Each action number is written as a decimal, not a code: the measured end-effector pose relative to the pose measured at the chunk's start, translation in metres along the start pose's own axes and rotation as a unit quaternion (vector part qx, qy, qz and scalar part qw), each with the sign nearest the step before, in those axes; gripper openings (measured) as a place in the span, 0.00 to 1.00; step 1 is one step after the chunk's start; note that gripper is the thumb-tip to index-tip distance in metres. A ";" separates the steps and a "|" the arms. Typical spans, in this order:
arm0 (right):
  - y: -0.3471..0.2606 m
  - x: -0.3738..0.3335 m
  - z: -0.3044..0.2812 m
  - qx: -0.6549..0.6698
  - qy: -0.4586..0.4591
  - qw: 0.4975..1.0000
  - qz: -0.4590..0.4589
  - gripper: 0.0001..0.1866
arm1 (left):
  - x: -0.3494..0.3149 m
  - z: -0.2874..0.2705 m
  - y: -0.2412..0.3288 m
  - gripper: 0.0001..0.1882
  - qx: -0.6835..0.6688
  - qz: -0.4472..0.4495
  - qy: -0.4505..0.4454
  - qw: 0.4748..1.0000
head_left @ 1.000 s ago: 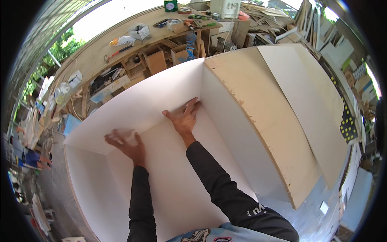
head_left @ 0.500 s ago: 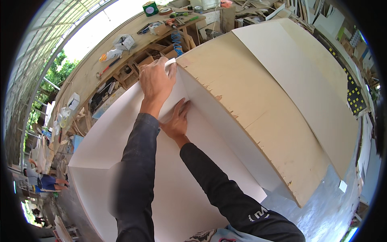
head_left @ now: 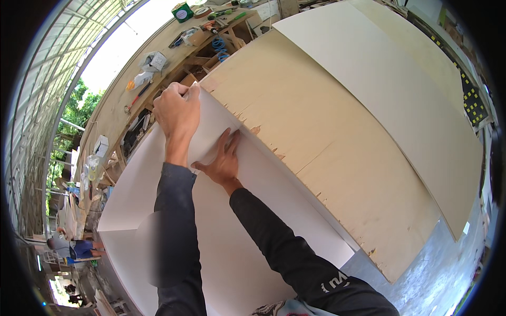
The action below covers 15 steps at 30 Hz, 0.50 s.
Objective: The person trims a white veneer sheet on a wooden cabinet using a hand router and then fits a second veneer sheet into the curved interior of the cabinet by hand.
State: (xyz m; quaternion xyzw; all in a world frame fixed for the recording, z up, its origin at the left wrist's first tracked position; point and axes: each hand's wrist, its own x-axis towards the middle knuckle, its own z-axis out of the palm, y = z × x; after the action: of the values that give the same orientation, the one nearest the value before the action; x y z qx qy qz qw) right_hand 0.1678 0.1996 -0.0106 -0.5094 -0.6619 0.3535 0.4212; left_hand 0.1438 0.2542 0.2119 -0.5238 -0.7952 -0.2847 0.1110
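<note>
My left hand (head_left: 178, 113) is closed at the upper corner of a white side panel (head_left: 134, 184), its fingers curled over the panel's edge. A small bright white tip shows between thumb and forefinger; what it belongs to is not clear. Lower down, inside the same corner, my right hand (head_left: 222, 162) rests with fingers spread against the white inner faces. A plywood panel (head_left: 327, 152) with a splintered edge meets the side panel at that corner and slopes away to the right. Below my arms lies another white panel surface (head_left: 232, 253).
A white sheet (head_left: 390, 105) overlaps the plywood. Behind on the left, a long wooden workbench (head_left: 118, 95) carries tools, bags and a green box (head_left: 182, 12). A coiled blue hose (head_left: 220, 48) hangs by it. Far left, another person (head_left: 79, 247) stands near the benches.
My view has shifted, so the panels and bench sit differently in the picture. The white tip at my left fingers shows less than before. My right hand stays spread inside the corner.
</note>
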 end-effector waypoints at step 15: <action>0.002 -0.003 0.006 -0.010 -0.006 1.000 0.003 0.86 | 0.002 -0.002 -0.011 0.20 0.000 0.068 0.016 0.998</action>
State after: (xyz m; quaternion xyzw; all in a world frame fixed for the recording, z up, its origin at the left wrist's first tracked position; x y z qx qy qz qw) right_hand 0.1632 0.1974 -0.0156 -0.5132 -0.6663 0.3517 0.4110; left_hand 0.1327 0.2511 0.2107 -0.5721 -0.7556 -0.2850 0.1431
